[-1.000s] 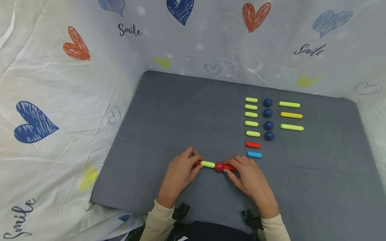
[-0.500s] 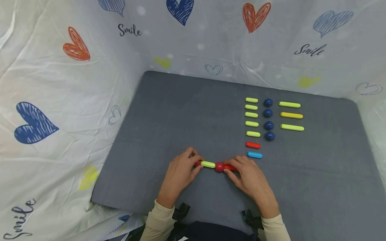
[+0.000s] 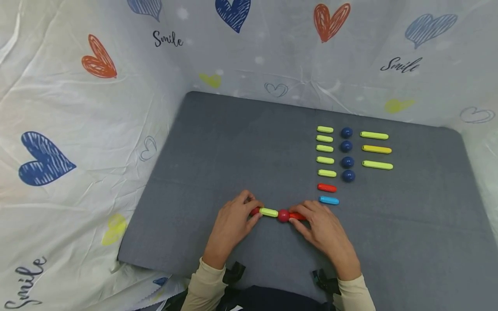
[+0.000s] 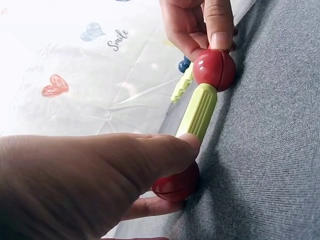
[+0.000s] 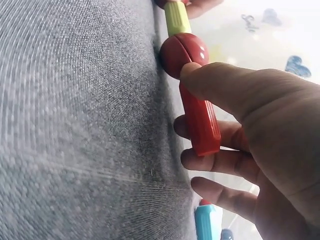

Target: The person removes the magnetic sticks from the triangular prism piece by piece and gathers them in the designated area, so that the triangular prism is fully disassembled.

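Observation:
A short yellow-green rod (image 3: pixel 269 212) joins two red balls low on the grey table (image 3: pixel 233 142). My left hand (image 3: pixel 233 220) grips the left red ball (image 4: pixel 176 185), its thumb lying over the ball and the rod's near end. At the other end of the rod sits the second red ball (image 3: pixel 283 216). From that ball a red rod (image 5: pixel 201 125) runs on to the right. My right hand (image 3: pixel 324 229) pinches this red rod close to the ball, with thumb and fingers on either side. The whole piece lies nearly straight between both hands.
Beyond my right hand, several short yellow-green rods (image 3: pixel 325 148) form a column, with a loose red rod (image 3: pixel 327 188) and a blue rod (image 3: pixel 329 200) below. Several dark blue balls (image 3: pixel 347 162) and three longer rods (image 3: pixel 376 149) stand right of them. A printed cloth (image 3: pixel 249 56) hangs behind.

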Tool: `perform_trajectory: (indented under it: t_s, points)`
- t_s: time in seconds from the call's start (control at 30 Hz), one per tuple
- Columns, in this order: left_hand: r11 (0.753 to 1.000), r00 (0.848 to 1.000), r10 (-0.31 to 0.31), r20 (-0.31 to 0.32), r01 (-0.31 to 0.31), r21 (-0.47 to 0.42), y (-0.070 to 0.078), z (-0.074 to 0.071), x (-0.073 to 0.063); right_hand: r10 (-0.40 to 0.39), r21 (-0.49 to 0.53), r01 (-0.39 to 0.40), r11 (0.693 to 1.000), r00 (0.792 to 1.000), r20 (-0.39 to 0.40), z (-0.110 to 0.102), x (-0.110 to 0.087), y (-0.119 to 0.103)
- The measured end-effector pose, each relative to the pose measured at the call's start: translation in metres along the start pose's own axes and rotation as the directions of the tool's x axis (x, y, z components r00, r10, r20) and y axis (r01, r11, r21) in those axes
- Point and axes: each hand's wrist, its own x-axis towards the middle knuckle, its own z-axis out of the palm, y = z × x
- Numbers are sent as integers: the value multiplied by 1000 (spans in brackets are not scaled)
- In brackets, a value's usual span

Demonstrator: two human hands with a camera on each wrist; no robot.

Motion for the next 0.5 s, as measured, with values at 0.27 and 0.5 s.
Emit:
perform_trajectory:
  t_s: [0.27,0.5]
  points:
    - [1000,1000,-7,2,7,-3,0,1,0,7,6,-7,1000,1000,7,-2,-2,1]
    - [1000,1000,-13,6,13,-22,0,1,0,41,25,-40,999,998,-43,-9,-7,9]
